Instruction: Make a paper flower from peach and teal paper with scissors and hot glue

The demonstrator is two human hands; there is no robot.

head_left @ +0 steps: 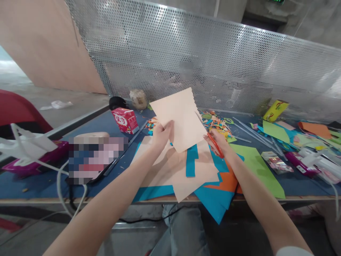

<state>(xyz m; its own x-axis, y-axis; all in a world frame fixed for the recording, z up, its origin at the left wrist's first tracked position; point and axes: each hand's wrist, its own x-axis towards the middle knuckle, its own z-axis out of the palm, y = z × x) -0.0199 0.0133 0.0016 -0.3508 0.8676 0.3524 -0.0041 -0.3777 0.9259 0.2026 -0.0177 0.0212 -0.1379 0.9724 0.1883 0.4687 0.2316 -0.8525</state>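
Observation:
My left hand (pixel 163 134) grips a sheet of cream paper (pixel 178 113) by its lower left side, thumb on the near face. Small jagged cuts run down the upper part of the sheet's right edge. My right hand (pixel 217 142) holds orange-handled scissors (pixel 216 145), their blades lying along that right edge; how wide they stand apart I cannot make out. Under the raised sheet lie more cream sheets (pixel 157 170), a blue paper strip (pixel 190 163), and blue paper (pixel 215 202) that juts past the table's front edge. Green paper (pixel 258 170) rests to the right.
Colourful paper scraps (pixel 213 122) are heaped behind the sheet. A red box (pixel 125 120) and tissue packs (pixel 34 149) stand left, beside a white cable (pixel 60 185). At right are a yellow box (pixel 276 110) and clear sticks (pixel 255 137). A perforated metal screen (pixel 160 46) borders the back.

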